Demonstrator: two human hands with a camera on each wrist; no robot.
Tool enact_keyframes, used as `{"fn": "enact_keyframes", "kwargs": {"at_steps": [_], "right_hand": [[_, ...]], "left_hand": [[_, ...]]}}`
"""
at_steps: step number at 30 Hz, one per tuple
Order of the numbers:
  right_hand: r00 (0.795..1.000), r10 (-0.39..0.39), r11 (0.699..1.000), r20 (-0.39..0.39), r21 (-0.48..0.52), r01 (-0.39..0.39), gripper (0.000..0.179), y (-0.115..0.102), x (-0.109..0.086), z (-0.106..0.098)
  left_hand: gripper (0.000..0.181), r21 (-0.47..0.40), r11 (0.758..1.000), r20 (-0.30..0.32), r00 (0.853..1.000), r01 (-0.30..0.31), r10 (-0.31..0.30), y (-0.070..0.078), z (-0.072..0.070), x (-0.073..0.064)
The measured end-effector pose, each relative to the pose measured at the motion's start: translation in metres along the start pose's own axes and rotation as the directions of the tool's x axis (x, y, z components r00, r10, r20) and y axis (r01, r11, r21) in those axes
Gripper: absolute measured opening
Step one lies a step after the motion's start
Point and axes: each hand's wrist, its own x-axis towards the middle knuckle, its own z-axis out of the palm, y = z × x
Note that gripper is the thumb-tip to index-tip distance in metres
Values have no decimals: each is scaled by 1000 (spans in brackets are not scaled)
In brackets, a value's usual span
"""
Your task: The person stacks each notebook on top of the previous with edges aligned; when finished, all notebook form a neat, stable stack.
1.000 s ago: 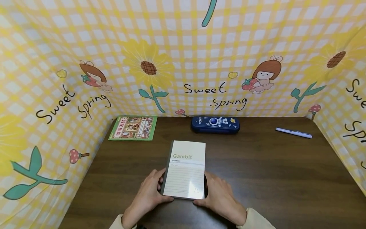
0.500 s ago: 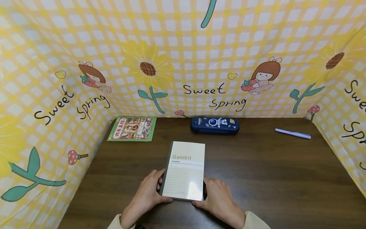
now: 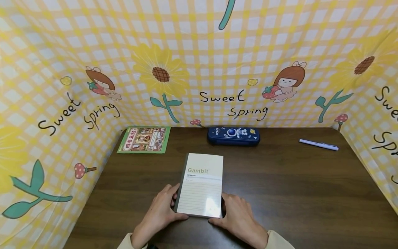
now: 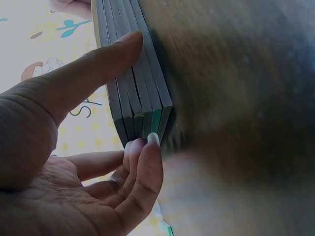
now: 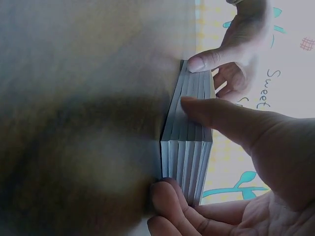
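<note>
A stack of several notebooks [image 3: 202, 188] lies on the table in the head view, its pale top cover printed "Gambit". My left hand [image 3: 162, 208] holds the near left corner, thumb along the near edge and fingers curled against the dark spine side. At the near right corner my right hand [image 3: 238, 215] grips the same stack, its thumb on the near edge and its fingers at the right side. The left wrist view shows the notebooks [image 4: 129, 91] pressed together in an even pile. In the right wrist view both thumbs touch the near face of the pile [image 5: 183, 157].
Behind the stack, a dark blue pencil case [image 3: 233, 136] stands at the back edge of the brown table [image 3: 280, 186]. A green-bordered book [image 3: 144, 139] lies at back left, a pale lilac pen [image 3: 318, 144] at back right. Yellow checked cloth [image 3: 199, 62] walls the table's back and sides.
</note>
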Motion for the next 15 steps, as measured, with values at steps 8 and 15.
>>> {"fn": "enact_keyframes", "kwargs": {"at_steps": [8,15], "right_hand": [[994,-6,989,105,146,-10,75,14,6,-6],[978,-112,950,174,307,54,80,33,9,-15]], "left_hand": [[117,-3,999,40,999,37,-37,-2,-1,-1],[128,-35,998,133,990,-42,47,-4,-11,2]]}}
